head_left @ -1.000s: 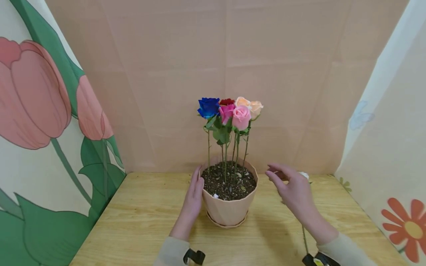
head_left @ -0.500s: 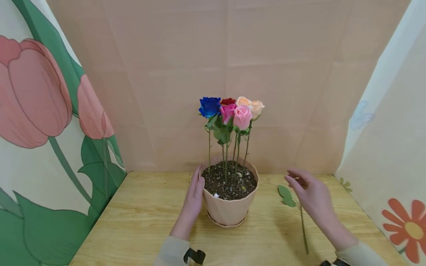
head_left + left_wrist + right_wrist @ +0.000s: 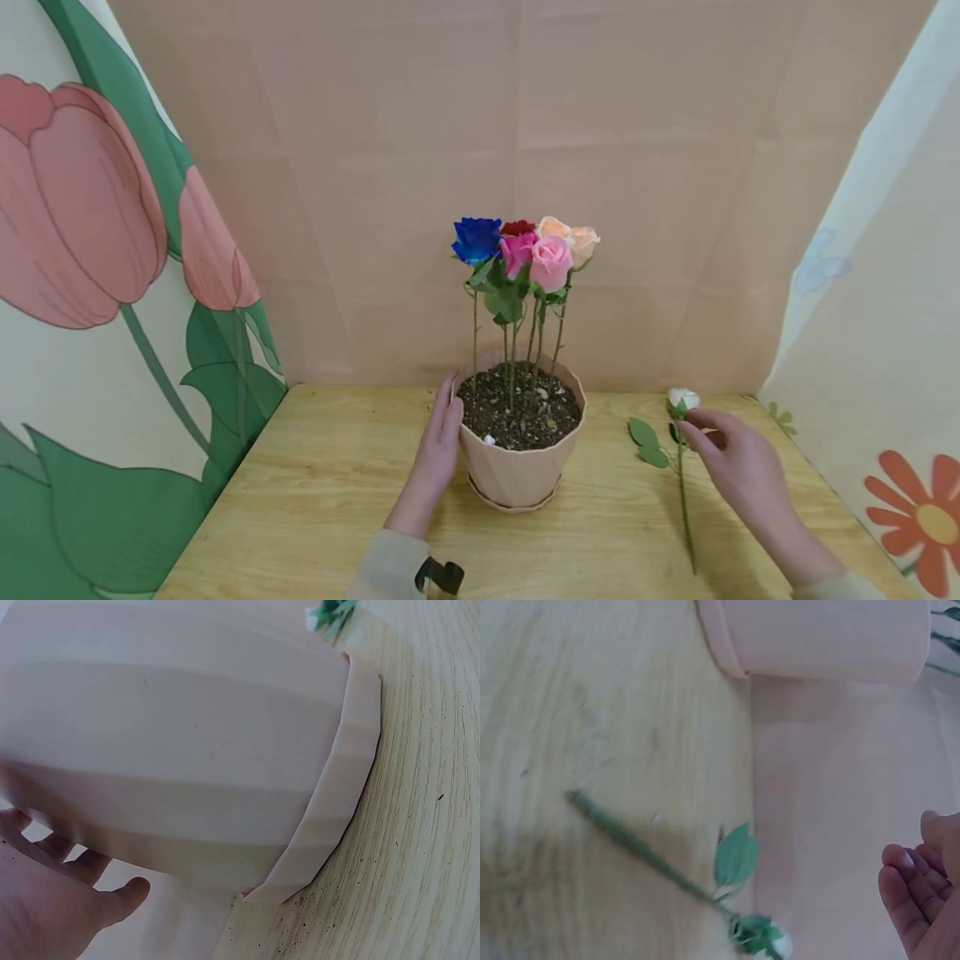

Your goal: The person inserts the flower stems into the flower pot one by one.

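My left hand [image 3: 433, 450] rests against the left side of a pale pink flowerpot [image 3: 517, 477], its fingers along the wall, also seen in the left wrist view. Dark soil [image 3: 517, 425] fills the pot. Several roses stand upright in it: a blue rose [image 3: 477, 240], a pink rose [image 3: 551, 263], and magenta, dark red and peach ones behind. To the right, a white rose [image 3: 683, 398] with a green stem [image 3: 684, 517] lies on the table. My right hand [image 3: 738, 458] hovers at its bloom, fingers loosely bent; the right wrist view shows the hand apart from the rose.
The pot stands on a matching saucer [image 3: 517, 502] on a wooden table [image 3: 315, 500]. A pinkish cloth backdrop [image 3: 390, 167] rises along the table's back edge. Printed flower panels flank the table, with tulips [image 3: 90, 200] on the left. Soil crumbs lie near the saucer.
My right hand has moved right and slightly down, away from the pot to the white rose, whose bloom and leaves now show. The left hand stays at the pot.
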A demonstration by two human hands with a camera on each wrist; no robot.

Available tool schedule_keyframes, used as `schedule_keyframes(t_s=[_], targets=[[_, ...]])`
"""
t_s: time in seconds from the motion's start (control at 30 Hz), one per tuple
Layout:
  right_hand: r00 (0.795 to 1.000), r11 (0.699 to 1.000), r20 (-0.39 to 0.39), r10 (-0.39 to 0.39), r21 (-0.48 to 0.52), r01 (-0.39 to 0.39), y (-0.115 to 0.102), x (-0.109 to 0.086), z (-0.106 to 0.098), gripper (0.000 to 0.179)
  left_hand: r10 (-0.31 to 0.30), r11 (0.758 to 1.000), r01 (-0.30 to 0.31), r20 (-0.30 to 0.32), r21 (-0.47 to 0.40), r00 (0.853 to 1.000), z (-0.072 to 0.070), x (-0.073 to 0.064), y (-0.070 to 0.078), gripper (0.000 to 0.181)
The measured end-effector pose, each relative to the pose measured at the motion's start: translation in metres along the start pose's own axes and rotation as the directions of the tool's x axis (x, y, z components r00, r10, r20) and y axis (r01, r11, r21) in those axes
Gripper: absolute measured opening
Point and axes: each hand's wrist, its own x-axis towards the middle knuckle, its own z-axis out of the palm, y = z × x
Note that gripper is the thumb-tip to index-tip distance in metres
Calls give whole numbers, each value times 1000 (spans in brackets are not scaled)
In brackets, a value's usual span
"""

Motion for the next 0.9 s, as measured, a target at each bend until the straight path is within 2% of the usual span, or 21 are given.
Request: schedule_keyframes(t_s=[0.3,0.73,0.9], targets=[[993,995,98,67,-75,-60,29,-11,1,39,18,1000,-18,0,11,1000,1,1,2,55],[964,980,206,168,-145,-140,69,-22,5,59,19,999,-19,-8,29,1000,0,0,2,56],[946,971,242,218,-150,-185,80,-27,7,64,18,999,-18,-7,26,1000,-1,0,2,56]])
